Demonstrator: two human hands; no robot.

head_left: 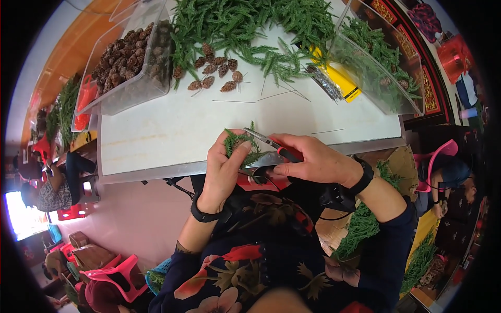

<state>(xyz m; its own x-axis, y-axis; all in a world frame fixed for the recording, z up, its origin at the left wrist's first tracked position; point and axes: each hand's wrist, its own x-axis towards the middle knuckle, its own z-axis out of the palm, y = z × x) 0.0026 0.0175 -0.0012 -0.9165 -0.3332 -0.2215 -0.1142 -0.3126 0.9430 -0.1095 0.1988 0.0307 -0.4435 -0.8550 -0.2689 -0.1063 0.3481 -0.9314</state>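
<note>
Near the front edge of the white table (156,135), my left hand (222,169) is closed on a green artificial pine sprig (231,142). My right hand (321,159) grips pliers (284,152) with red and black handles, and their metal jaws reach over the top of the sprig. Whether the jaws hold a wire cannot be made out. Beyond my hands lie several loose brown pine cones (210,69). Thin dark wires (284,94) are scattered to their right, and a bundle of wires (326,83) rests beside a yellow package (342,78).
A clear bin (128,99) of pine cones stands at the left, and another clear bin (383,86) with greenery at the right. Piled pine sprigs (250,26) cover the table's far side. Cardboard (399,161) with more greenery lies right of me. Other people sit nearby on both sides.
</note>
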